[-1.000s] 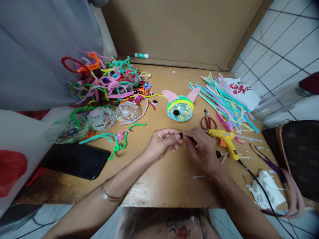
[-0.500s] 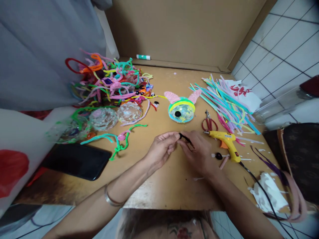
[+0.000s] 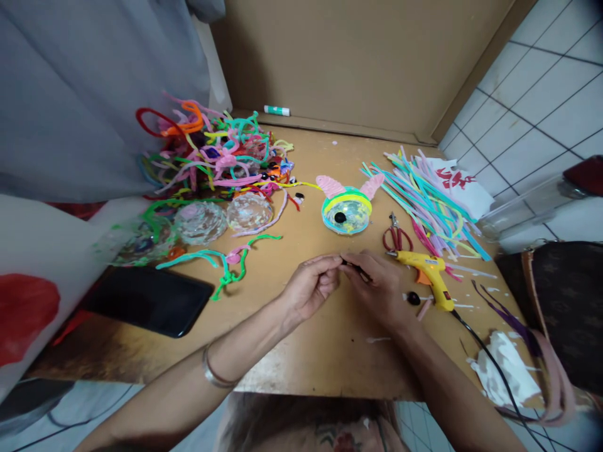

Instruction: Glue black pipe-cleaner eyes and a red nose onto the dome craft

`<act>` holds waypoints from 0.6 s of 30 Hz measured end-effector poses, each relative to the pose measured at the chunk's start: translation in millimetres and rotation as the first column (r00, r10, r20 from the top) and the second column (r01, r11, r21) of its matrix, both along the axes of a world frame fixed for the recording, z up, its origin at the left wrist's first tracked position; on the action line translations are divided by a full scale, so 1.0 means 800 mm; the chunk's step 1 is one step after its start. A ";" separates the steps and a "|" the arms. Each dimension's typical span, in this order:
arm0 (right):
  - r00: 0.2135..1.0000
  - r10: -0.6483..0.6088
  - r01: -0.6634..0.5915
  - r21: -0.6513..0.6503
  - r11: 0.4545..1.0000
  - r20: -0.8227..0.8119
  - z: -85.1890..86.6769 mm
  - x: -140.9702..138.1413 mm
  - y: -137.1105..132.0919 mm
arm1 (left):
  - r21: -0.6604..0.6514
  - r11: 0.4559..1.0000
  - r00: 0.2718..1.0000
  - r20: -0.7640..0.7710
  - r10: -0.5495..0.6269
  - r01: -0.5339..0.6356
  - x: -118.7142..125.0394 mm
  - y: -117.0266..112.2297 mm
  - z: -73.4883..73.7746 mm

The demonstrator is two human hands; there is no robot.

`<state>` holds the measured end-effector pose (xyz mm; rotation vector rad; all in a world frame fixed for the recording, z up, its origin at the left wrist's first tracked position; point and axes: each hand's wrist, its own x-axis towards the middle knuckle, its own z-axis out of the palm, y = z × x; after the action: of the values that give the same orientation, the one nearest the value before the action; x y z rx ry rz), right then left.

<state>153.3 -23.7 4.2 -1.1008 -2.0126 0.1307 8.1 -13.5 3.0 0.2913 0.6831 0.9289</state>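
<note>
Partly hidden black pipe cleaner (image 3: 354, 267) between fingers (image 3: 335, 263)

glue gun (image 3: 431, 276) lies right of hands, scissors (image 3: 396, 235) behind it.

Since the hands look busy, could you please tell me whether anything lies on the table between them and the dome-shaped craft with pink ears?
Nothing visible does: bare wooden table separates both hands, left hand and right hand, pinching a thin black pipe cleaner, from the dome-shaped craft.
</note>
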 end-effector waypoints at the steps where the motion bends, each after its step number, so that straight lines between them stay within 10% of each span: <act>1: 1.000 0.003 -0.003 0.001 1.000 -0.014 0.001 0.001 0.001 | 0.000 1.000 1.000 -0.001 -0.004 0.004 0.000 0.000 0.001; 18: 0.991 0.048 -0.064 -0.131 0.989 -0.126 0.018 0.005 0.000 | 0.255 0.966 0.964 -0.248 0.097 -0.032 -0.002 -0.001 0.011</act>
<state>157.6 -24.0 19.0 -1.0925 -1.9474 0.3598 6.6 -14.5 11.5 0.6252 0.8197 1.0518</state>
